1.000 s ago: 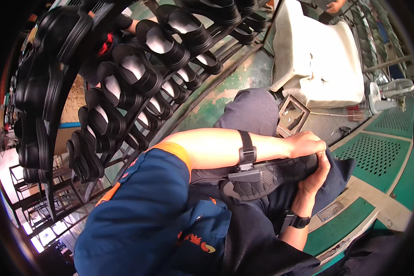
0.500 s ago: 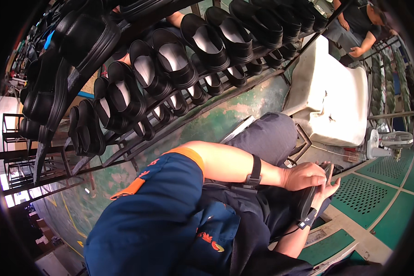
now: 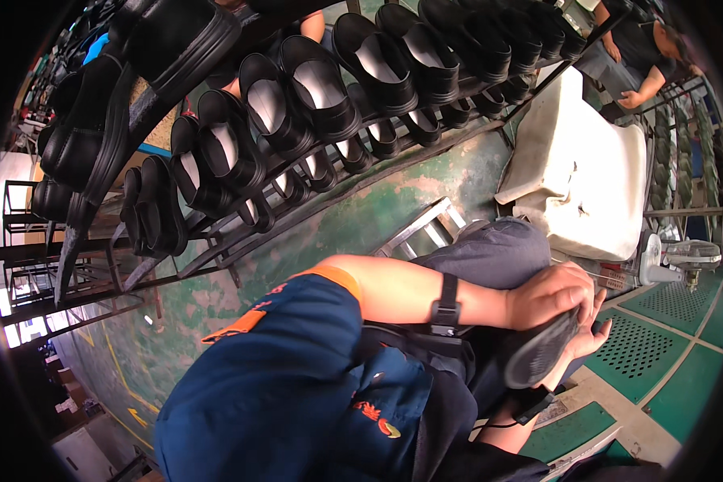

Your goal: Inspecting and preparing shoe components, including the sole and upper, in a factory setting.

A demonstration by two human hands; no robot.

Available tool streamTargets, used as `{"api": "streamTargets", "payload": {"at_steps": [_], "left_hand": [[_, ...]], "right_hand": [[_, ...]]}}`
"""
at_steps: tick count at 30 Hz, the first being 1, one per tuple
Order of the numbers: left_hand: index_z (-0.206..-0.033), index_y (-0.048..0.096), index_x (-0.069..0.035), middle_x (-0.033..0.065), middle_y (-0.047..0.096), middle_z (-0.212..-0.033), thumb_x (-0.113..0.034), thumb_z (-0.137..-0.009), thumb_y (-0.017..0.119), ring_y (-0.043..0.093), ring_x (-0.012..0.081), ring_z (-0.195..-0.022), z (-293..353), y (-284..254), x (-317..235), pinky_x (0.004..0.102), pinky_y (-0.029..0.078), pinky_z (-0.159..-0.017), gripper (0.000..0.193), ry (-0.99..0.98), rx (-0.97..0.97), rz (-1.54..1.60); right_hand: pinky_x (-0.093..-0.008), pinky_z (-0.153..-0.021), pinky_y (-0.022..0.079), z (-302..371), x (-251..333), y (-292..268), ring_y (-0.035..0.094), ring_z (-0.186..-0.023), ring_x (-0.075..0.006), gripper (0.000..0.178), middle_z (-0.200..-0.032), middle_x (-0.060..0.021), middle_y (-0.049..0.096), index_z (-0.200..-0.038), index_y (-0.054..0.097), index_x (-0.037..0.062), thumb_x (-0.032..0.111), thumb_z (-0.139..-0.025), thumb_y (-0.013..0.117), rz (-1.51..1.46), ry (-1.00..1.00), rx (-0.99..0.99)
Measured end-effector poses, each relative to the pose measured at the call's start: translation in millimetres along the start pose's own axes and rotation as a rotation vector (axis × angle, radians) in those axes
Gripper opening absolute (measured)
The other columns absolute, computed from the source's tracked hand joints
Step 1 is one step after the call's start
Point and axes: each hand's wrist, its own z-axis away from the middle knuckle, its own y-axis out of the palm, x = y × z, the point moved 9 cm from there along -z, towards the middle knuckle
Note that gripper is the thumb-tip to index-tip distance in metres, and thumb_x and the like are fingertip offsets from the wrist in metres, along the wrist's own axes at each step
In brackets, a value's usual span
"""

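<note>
A black shoe (image 3: 541, 351) lies between my two hands over my lap, its dark sole partly turned up to view. My left hand (image 3: 550, 296) reaches across from the left and is closed over the upper end of the shoe, fingers curled round its edge. Against the shoe's far side rests my right hand (image 3: 572, 351), with its fingers gripping from behind and some fingertips showing beyond the edge. The hands and the shoe's tilt hide most of its upper. Dark bands circle both of my wrists.
A metal rack (image 3: 297, 173) with rows of black slip-on shoes (image 3: 321, 76) runs along the upper left. A white draped cover (image 3: 586, 169) stands at the upper right, near a fan (image 3: 687, 253). Green perforated panels (image 3: 631, 349) lie to the right. Another person (image 3: 643, 60) sits beyond.
The shoe has turned so that more of its sole shows. My left hand has shifted slightly up and right, fingers more curled over the shoe. The view has moved slightly.
</note>
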Motion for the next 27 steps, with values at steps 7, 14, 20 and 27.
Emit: {"api": "streamTargets", "payload": {"at_steps": [7,14,20,27], "left_hand": [[-0.158,-0.003,-0.012,0.0260,0.036,-0.149,-0.041,-0.082,0.074,0.042,0.0265,-0.135,135,-17,28,0.0398,0.039,-0.108,0.112,-1.202,-0.103,0.485],[-0.158,0.016,-0.019,0.0123,0.052,-0.139,-0.024,-0.079,0.075,0.058,0.0207,-0.115,158,-8,23,0.0382,0.050,-0.093,0.098,-1.266,-0.100,0.710],[-0.159,-0.001,-0.026,0.0148,0.051,-0.139,-0.018,-0.078,0.072,0.060,0.0195,-0.110,157,0,4,0.0376,0.052,-0.089,0.110,-1.227,-0.022,0.696],[-0.160,0.009,-0.021,0.0086,0.003,-0.164,-0.011,-0.075,0.070,0.020,0.0185,-0.146,121,20,-31,0.0336,0.029,-0.114,0.105,-0.995,0.255,0.686]], "right_hand": [[-0.0451,-0.106,0.043,15,9,14,0.054,-0.123,-0.0324,0.069,-0.131,-0.0203,0.059,-0.136,0.051,-0.0024,0.051,-0.101,0.024,0.483,-0.445,0.494],[-0.0387,-0.085,0.056,20,-37,45,0.068,-0.093,-0.0254,0.054,-0.115,-0.0143,0.067,-0.126,0.058,-0.0046,0.038,-0.102,0.036,0.505,-0.157,0.590],[-0.0373,-0.084,0.056,94,-71,87,0.067,-0.091,-0.0229,0.049,-0.112,-0.0129,0.067,-0.125,0.059,-0.0040,0.034,-0.102,0.039,0.774,-0.354,0.778],[-0.0356,-0.082,0.056,122,-67,68,0.067,-0.089,-0.0200,0.044,-0.108,-0.0112,0.068,-0.124,0.060,-0.0033,0.030,-0.101,0.043,1.059,-0.628,0.723]]}}
